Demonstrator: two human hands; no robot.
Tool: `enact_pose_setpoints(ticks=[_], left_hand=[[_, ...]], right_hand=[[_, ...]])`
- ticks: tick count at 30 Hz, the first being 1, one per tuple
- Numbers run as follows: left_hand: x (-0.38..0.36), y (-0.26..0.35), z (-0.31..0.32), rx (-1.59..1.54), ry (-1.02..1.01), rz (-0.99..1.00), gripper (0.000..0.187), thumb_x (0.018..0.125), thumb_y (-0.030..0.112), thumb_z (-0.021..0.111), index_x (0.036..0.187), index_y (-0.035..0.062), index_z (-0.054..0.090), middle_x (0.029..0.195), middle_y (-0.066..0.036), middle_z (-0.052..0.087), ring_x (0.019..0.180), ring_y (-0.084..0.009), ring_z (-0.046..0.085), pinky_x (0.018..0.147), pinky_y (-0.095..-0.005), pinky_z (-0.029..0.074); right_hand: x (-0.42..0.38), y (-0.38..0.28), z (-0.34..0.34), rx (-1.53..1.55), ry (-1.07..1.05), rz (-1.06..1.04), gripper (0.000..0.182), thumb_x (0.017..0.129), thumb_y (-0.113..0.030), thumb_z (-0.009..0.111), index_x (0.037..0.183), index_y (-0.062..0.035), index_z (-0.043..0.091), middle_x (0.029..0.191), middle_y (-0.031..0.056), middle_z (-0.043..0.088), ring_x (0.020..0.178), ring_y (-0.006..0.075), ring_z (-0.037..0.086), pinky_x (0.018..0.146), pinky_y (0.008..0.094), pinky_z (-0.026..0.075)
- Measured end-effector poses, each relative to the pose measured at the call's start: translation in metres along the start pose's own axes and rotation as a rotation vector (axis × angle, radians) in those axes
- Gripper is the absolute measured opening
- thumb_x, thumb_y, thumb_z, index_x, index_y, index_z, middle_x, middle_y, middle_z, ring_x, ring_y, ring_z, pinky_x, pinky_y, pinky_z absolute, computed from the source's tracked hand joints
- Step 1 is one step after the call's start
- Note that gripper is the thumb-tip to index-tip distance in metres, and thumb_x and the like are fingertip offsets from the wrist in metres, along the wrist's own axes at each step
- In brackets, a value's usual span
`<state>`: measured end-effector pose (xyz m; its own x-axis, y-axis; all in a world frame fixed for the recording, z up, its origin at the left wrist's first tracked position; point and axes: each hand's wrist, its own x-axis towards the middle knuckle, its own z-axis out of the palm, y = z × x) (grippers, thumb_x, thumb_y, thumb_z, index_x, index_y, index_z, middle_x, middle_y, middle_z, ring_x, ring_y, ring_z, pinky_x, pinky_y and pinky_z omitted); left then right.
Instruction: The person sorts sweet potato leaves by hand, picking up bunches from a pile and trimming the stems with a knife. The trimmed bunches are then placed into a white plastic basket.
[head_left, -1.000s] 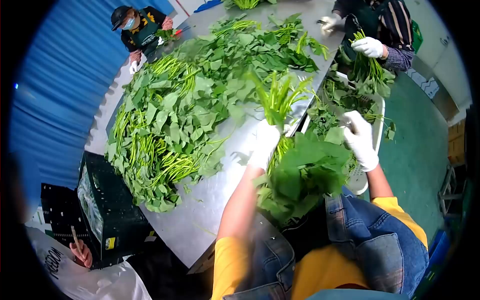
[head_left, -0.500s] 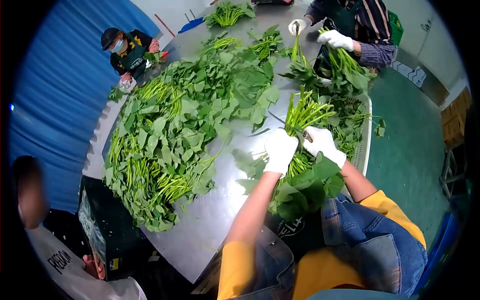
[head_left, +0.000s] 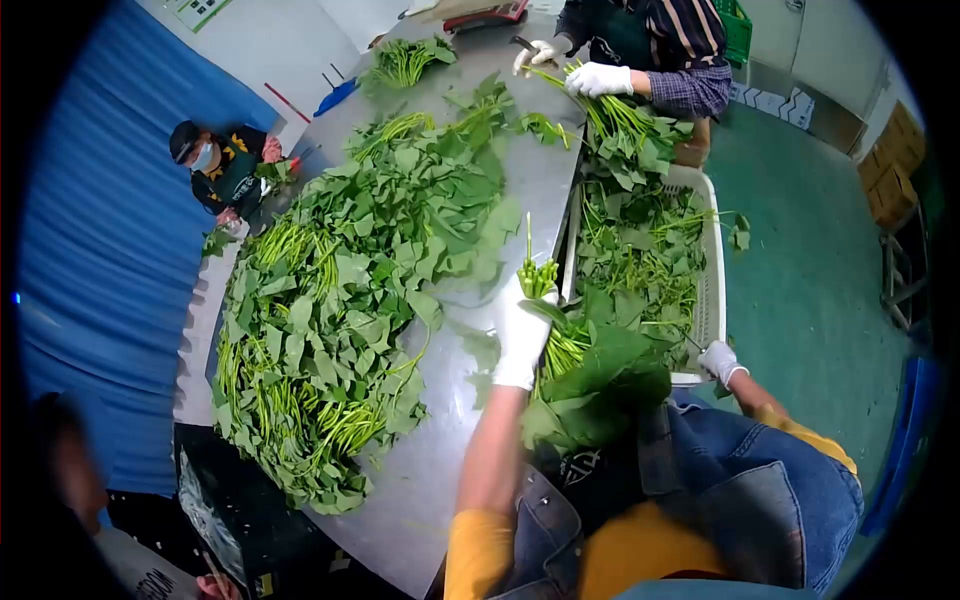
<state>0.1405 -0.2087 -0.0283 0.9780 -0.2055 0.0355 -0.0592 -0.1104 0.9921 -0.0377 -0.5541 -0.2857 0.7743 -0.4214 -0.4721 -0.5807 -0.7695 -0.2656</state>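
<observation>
My left hand (head_left: 522, 338), in a white glove, is closed around a bunch of leafy greens (head_left: 565, 350) over the table's right edge. Above the fist the stem ends stand short and fairly even, apart from one longer stem; broad leaves hang below toward my apron. My right hand (head_left: 720, 364), also gloved, is out to the right at the near corner of a white crate (head_left: 716, 290). Its fingers are closed on a knife, of which only a thin dark piece shows. Loose leaves and stem pieces fill the crate.
A large heap of greens (head_left: 330, 330) covers the left of the metal table (head_left: 455, 395). Across from me a co-worker's gloved hands (head_left: 600, 80) hold another bunch and a knife. Another person (head_left: 225, 170) works at far left; one sits at lower left. Cardboard boxes (head_left: 893, 165) stand right.
The long stem ends above my left fist are now mostly gone. My right hand has moved from the bunch down and right to the crate's corner. The view has shifted.
</observation>
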Motion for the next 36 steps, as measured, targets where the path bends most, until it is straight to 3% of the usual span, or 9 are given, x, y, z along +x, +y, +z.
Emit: enact_pose_setpoints(ticks=[3, 7, 9, 11, 16, 21, 24, 31, 36], left_hand=[[-0.012, 0.023, -0.001, 0.31, 0.021, 0.075, 0.024, 0.08, 0.011, 0.061, 0.101, 0.0, 0.063, 0.088, -0.016, 0.067, 0.074, -0.0255, 0.064, 0.072, -0.0339, 0.049], [-0.02, 0.013, 0.005, 0.402, 0.144, 0.099, 0.022, 0.076, 0.015, 0.062, 0.093, 0.0012, 0.06, 0.082, -0.015, 0.064, 0.075, -0.0304, 0.062, 0.069, -0.039, 0.048], [-0.026, 0.021, 0.0, 0.599, 0.18, 0.142, 0.021, 0.074, 0.015, 0.061, 0.09, 0.0015, 0.059, 0.078, -0.014, 0.061, 0.075, -0.0318, 0.06, 0.068, -0.0405, 0.046], [-0.027, 0.022, -0.001, 1.24, 0.264, 0.542, 0.015, 0.073, 0.014, 0.059, 0.082, 0.0045, 0.054, 0.073, -0.013, 0.054, 0.072, -0.0306, 0.055, 0.065, -0.0408, 0.042], [-0.031, 0.026, -0.003, 1.267, 0.364, 0.59, 0.007, 0.073, 0.008, 0.054, 0.074, 0.0082, 0.047, 0.069, -0.011, 0.048, 0.067, -0.0289, 0.052, 0.062, -0.0404, 0.04], [-0.047, 0.02, -0.04, 1.185, 0.521, 0.547, 0.014, 0.066, 0.001, 0.059, 0.077, 0.0072, 0.052, 0.066, -0.011, 0.05, 0.062, -0.0302, 0.052, 0.055, -0.0419, 0.04], [-0.06, 0.036, -0.065, 1.218, 0.606, 0.472, 0.02, 0.062, 0.0, 0.06, 0.08, 0.0061, 0.053, 0.07, -0.011, 0.051, 0.066, -0.0313, 0.052, 0.06, -0.0405, 0.041], [-0.089, 0.042, -0.115, 1.441, 0.633, 0.451, 0.013, 0.067, 0.002, 0.054, 0.079, 0.0068, 0.05, 0.071, -0.013, 0.049, 0.069, -0.0305, 0.051, 0.063, -0.0401, 0.041], [-0.12, 0.037, -0.147, 1.376, 0.689, 0.221, 0.004, 0.075, 0.009, 0.053, 0.077, 0.0087, 0.05, 0.073, -0.011, 0.05, 0.071, -0.0265, 0.052, 0.066, -0.0382, 0.042]], right_hand=[[-0.013, -0.014, -0.028, 0.202, -0.053, 0.161, 0.032, 0.075, -0.028, 0.062, 0.078, 0.0037, 0.067, 0.079, 0.0227, 0.067, 0.078, 0.0345, 0.067, 0.076, 0.0396, 0.053], [-0.055, -0.135, -0.116, 0.473, 0.318, -0.381, 0.033, 0.079, -0.032, 0.063, 0.09, -0.0002, 0.065, 0.082, 0.0197, 0.065, 0.076, 0.0369, 0.063, 0.069, 0.0412, 0.05], [-0.082, -0.192, -0.145, 0.594, 0.283, -0.49, 0.029, 0.08, -0.028, 0.065, 0.092, -0.0011, 0.063, 0.079, 0.0148, 0.065, 0.07, 0.0265, 0.062, 0.066, 0.034, 0.05], [-0.114, -0.241, -0.168, 0.676, 0.253, -0.675, 0.016, 0.08, -0.014, 0.066, 0.091, -0.002, 0.062, 0.072, 0.0062, 0.063, 0.065, 0.0096, 0.058, 0.063, 0.0248, 0.049], [-0.108, -0.288, -0.15, 0.549, 0.285, -0.798, 0.023, 0.08, -0.023, 0.062, 0.092, -0.0036, 0.064, 0.077, 0.0192, 0.065, 0.072, 0.0334, 0.064, 0.066, 0.0366, 0.051], [-0.045, -0.226, -0.098, 0.149, 0.02, -0.505, 0.031, 0.075, -0.031, 0.065, 0.085, -0.0014, 0.065, 0.076, 0.0221, 0.064, 0.073, 0.0371, 0.063, 0.069, 0.0419, 0.05], [-0.046, -0.238, -0.106, 0.366, 0.164, -0.511, 0.029, 0.074, -0.03, 0.067, 0.083, -0.0018, 0.066, 0.073, 0.0195, 0.064, 0.071, 0.0366, 0.063, 0.068, 0.0403, 0.05], [-0.098, -0.395, -0.097, 0.13, 0.111, -1.117, 0.039, 0.076, -0.018, 0.063, 0.113, -0.0076, 0.058, 0.096, 0.0175, 0.064, 0.083, 0.0347, 0.064, 0.073, 0.0411, 0.051], [-0.093, -0.478, -0.035, -0.14, 0.077, -1.433, 0.032, 0.077, -0.019, 0.066, 0.106, -0.0048, 0.061, 0.1, 0.0168, 0.063, 0.087, 0.0357, 0.061, 0.077, 0.0439, 0.05]])
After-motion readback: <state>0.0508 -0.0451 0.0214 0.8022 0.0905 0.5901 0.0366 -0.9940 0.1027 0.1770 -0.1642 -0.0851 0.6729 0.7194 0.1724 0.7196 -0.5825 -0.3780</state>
